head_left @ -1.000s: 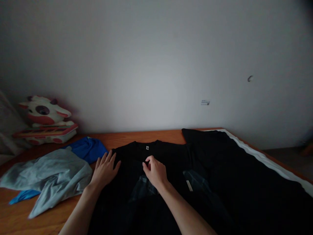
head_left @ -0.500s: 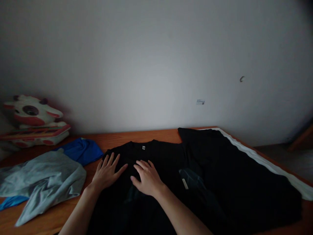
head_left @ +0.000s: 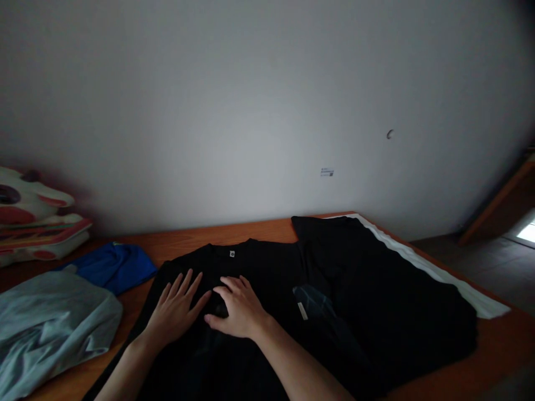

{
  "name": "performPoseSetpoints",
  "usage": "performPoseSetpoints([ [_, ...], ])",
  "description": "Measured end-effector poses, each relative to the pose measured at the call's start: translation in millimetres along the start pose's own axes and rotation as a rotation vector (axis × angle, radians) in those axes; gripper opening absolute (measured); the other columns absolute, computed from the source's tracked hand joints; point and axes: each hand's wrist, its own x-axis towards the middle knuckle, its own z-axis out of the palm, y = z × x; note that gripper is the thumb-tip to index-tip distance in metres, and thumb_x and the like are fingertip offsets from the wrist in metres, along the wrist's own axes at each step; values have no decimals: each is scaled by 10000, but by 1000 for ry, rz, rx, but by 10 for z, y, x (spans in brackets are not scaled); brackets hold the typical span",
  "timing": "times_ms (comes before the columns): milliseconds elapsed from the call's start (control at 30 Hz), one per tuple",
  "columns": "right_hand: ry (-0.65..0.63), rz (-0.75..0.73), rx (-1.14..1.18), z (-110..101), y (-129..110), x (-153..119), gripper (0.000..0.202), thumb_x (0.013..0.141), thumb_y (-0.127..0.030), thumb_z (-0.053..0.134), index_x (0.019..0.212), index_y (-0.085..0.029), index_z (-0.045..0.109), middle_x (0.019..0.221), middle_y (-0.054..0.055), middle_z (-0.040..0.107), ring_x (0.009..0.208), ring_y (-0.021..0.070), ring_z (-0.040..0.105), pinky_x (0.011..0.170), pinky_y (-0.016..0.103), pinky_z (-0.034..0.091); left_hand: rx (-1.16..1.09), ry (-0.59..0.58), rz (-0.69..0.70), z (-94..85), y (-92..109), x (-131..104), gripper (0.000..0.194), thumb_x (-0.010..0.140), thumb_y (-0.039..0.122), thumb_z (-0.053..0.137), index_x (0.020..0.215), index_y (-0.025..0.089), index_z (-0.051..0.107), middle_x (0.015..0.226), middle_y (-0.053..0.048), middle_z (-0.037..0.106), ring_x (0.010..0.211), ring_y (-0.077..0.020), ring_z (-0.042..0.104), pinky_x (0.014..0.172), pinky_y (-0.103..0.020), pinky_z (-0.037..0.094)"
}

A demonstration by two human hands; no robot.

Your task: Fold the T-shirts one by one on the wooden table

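Observation:
A black shirt (head_left: 267, 262) lies spread on the wooden table (head_left: 179, 238), its neckline and small label toward the wall. My left hand (head_left: 175, 309) rests on its upper left part with fingers spread flat. Just to the right, my right hand (head_left: 238, 306) touches the shirt below the neckline, fingers apart and slightly bent. Neither hand holds anything. More black cloth (head_left: 376, 289) overlaps on the right, with a dark bluish patch (head_left: 315, 303) and a pale tag beside it.
At the left lie a grey garment (head_left: 58, 323) and a blue one (head_left: 115, 266). Behind them stands a red and white cow-shaped toy keyboard (head_left: 39, 223). White cloth (head_left: 426, 264) runs along the right table edge. A wall (head_left: 251, 111) rises behind the table.
The view has turned to the right, so everything appears shifted left. My right hand has moved slightly closer to my left hand, and both still lie on the shirt.

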Motion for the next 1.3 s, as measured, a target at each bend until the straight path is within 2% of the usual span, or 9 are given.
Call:
performPoseSetpoints([
  [200,56,6,31,11,1,-2,507,899,-537,620,1281,-204,624,1430,133,569,1348,268,493,1179,505,282,-45,52,-61,33,-27,19,481,936,499,439,1367,351,593,1596,-71,401,1489,-382,289,1155,-626,263],
  [400,158,80,72,-112,99,10,289,927,-375,611,1148,-197,667,1209,93,690,1172,227,621,1029,371,459,-53,62,-79,33,-27,24,549,940,520,405,1428,303,532,1584,-94,418,1485,-374,302,1150,-605,289],
  [567,329,296,-42,-688,544,-239,217,912,-275,584,1105,-210,659,1117,78,697,1026,225,653,927,362,495,22,-20,-29,-82,19,12,452,945,351,442,1374,376,580,1605,-63,375,1489,-407,259,1151,-636,266],
  [700,433,651,-315,-1325,1076,-618,279,933,-297,548,1166,-183,651,1205,137,648,1115,296,606,938,415,481,46,-28,-30,-85,21,17,453,931,326,477,1364,408,578,1603,-55,373,1478,-415,274,1145,-642,282],
  [833,393,1006,-423,-1683,1498,-957,553,925,-518,547,1295,-110,593,1266,229,597,1183,383,571,921,483,483,57,12,12,-3,-32,20,490,916,238,464,1353,424,583,1596,-35,391,1480,-402,282,1146,-667,264],
  [967,319,1069,-349,-1682,1704,-1082,675,850,-676,563,1219,-118,654,1256,249,601,1206,400,567,942,511,466,69,32,36,32,-65,18,534,899,178,442,1342,437,588,1590,-32,403,1477,-407,289,1138,-677,263],
  [1067,312,1043,-287,-1629,1775,-1056,475,808,-583,653,1046,-178,725,1200,208,647,1183,393,588,940,532,451,45,41,39,7,-64,19,509,899,195,442,1316,428,618,1581,-31,422,1466,-408,318,1129,-657,297],
  [1167,315,1016,-208,-1649,1839,-1013,238,759,-443,713,834,-217,727,1009,120,719,1042,336,662,889,464,477,54,29,32,-18,-55,23,519,890,187,453,1317,435,613,1574,-31,435,1458,-413,335,1125,-660,298],
  [1300,438,993,-83,-1750,1913,-1015,161,806,-350,609,834,-208,680,838,60,716,849,236,689,767,325,499,66,13,26,-21,-44,30,511,898,202,446,1325,432,606,1577,-31,434,1456,-416,338,1114,-668,309],
])
